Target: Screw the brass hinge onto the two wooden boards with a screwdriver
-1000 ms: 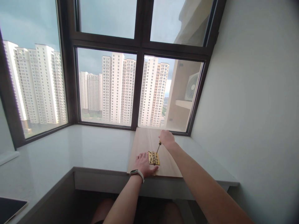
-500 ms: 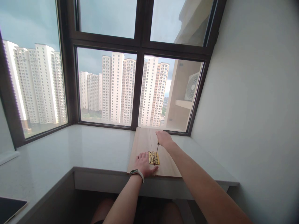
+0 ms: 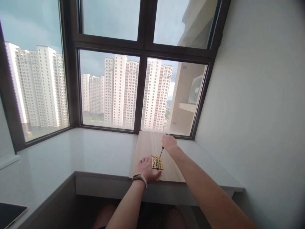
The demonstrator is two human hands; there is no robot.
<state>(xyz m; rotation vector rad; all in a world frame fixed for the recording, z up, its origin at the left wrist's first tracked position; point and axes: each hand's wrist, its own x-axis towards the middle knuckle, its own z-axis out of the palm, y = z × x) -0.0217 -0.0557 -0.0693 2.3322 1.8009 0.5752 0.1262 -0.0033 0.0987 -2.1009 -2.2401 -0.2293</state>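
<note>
A brass hinge [image 3: 157, 162] lies across the seam of two wooden boards [image 3: 145, 149] on a white ledge. My left hand [image 3: 146, 168], with a watch on its wrist, rests flat on the left board, its fingers spread and touching the hinge's left edge. My right hand [image 3: 169, 142] is closed round the handle of a screwdriver [image 3: 161, 152]. The screwdriver slants down to the left, and its tip meets the upper right part of the hinge.
The white ledge [image 3: 71, 156] runs along dark-framed windows [image 3: 140, 89] and ends at a white wall [image 3: 250, 111] on the right. A dark flat device [image 3: 9, 214] lies at the bottom left. My knees show below the ledge's front edge.
My right hand has shifted slightly left and then back right above the hinge, with the screwdriver in it. My left hand has stayed on the board.
</note>
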